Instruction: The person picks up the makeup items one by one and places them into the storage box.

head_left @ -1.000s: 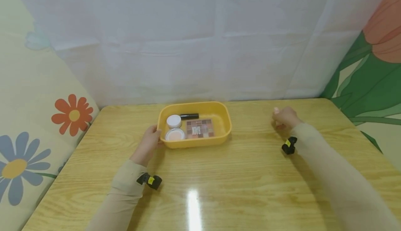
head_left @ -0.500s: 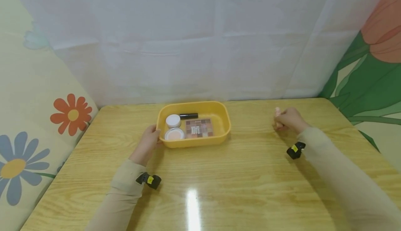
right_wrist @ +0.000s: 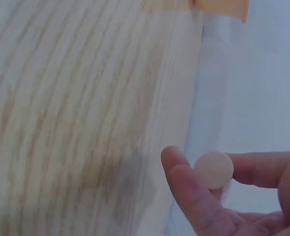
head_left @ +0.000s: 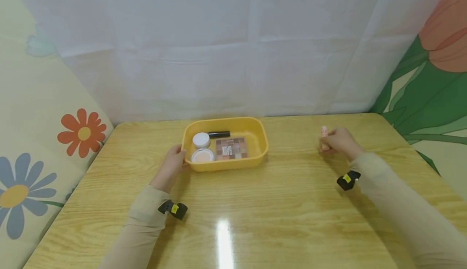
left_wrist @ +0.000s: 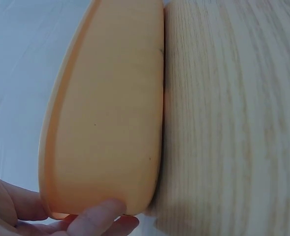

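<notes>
At the left end of a yellow plastic basket [head_left: 251, 164], my left hand [head_left: 169, 167] grips the rim and wall; its fingers [left_wrist: 93, 216] curl against the basket's end in the left wrist view. Inside lie a white round jar [head_left: 201, 140], an open-looking round compact [head_left: 202, 156], a black tube [head_left: 219, 134] and an eyeshadow palette [head_left: 231, 148]. Over to the right, my right hand [head_left: 341, 142] pinches a small pink lipstick-like tube [head_left: 324, 131] between thumb and fingers, standing roughly upright. The right wrist view shows the tube's round pale end [right_wrist: 213, 170].
The basket stands on a wood-grain table [head_left: 277, 212] near its back edge. Behind hangs a white cloth [head_left: 233, 50]. Floral panels flank both sides, with a red flower [head_left: 84, 134] at left. Each wrist wears a small black camera [head_left: 348, 179].
My right hand has shifted slightly right and turned, bringing more of the pink tube into sight, more upright. The left hand keeps its grip on the basket, which stays in place.
</notes>
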Demonstrator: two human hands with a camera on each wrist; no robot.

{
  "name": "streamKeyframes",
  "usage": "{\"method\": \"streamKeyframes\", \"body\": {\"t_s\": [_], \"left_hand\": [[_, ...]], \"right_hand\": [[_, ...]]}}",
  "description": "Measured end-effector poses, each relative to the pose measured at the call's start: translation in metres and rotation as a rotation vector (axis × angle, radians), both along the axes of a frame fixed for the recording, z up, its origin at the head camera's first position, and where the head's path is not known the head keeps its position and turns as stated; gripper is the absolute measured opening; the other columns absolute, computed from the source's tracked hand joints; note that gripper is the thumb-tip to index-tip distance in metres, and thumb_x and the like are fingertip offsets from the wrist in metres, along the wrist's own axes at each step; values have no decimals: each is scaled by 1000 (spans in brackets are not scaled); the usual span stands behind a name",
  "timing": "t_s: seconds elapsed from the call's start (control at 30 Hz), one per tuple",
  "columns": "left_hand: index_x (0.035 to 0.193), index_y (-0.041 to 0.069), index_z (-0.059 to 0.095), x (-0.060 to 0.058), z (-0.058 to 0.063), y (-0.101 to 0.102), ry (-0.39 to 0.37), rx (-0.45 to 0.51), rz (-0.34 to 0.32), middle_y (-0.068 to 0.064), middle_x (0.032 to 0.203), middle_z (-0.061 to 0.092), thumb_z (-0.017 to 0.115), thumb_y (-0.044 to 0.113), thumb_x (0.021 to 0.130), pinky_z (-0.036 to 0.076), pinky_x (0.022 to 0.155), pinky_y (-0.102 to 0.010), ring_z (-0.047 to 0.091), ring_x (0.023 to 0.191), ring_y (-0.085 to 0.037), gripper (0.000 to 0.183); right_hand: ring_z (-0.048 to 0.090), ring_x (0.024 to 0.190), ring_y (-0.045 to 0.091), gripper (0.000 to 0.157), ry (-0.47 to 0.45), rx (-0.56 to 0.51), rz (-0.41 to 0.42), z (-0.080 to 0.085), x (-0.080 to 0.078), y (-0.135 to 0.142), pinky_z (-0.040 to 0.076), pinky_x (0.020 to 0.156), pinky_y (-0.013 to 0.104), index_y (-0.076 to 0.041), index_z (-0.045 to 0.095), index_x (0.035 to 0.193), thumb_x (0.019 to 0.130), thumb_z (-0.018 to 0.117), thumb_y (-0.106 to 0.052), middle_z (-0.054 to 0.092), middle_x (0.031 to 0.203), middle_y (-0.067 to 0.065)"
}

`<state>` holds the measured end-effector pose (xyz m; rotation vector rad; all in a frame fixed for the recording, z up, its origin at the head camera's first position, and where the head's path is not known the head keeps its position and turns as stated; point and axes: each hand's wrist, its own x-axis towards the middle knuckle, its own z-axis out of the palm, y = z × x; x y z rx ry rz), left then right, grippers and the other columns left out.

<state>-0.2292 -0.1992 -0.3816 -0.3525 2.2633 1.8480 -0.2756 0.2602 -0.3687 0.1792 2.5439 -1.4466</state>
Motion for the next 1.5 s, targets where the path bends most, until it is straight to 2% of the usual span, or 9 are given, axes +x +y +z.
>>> {"method": "streamKeyframes", "body": {"t_s": [0.13, 0.27, 0.47, 1.07, 1.5], "left_hand": [[148, -10, 20, 0, 0, 0, 0, 2, -5, -29, 145, 32, 25, 9, 105, 38, 107, -49, 39, 127, -38, 47], [147, -11, 21, 0, 0, 0, 5, 0, -3, -29, 143, 34, 25, 9, 105, 39, 106, -49, 40, 125, -37, 47], [148, -12, 19, 0, 1, 2, 14, 15, 0, -31, 143, 35, 24, 7, 105, 40, 105, -51, 41, 125, -37, 47], [149, -11, 18, 0, 2, 1, 3, 27, 4, -30, 144, 34, 25, 7, 106, 39, 105, -51, 40, 126, -38, 47], [149, -10, 17, -1, 1, 0, -8, 4, -9, -29, 147, 31, 24, 9, 106, 38, 106, -51, 37, 132, -40, 48]], "right_hand": [[65, 57, 10, 26, 15, -4, 0, 0, 3, -1, 58, 60, 26, 24, 49, 101, 90, 52, 1, 58, 81, 15], [65, 58, 10, 33, 23, 0, 1, 1, 6, -3, 58, 60, 26, 27, 46, 106, 90, 52, 0, 58, 82, 16], [68, 63, 12, 44, -10, 28, 5, 6, 10, -7, 59, 64, 30, 29, 37, 121, 95, 51, -4, 58, 90, 20], [68, 69, 13, 56, 37, 81, 20, 18, 23, -21, 59, 66, 30, 29, 30, 131, 95, 53, -8, 51, 112, 38], [69, 68, 17, 54, 123, 76, 34, 22, 28, -31, 58, 59, 28, 30, 33, 128, 94, 56, -5, 60, 103, 39]]}}
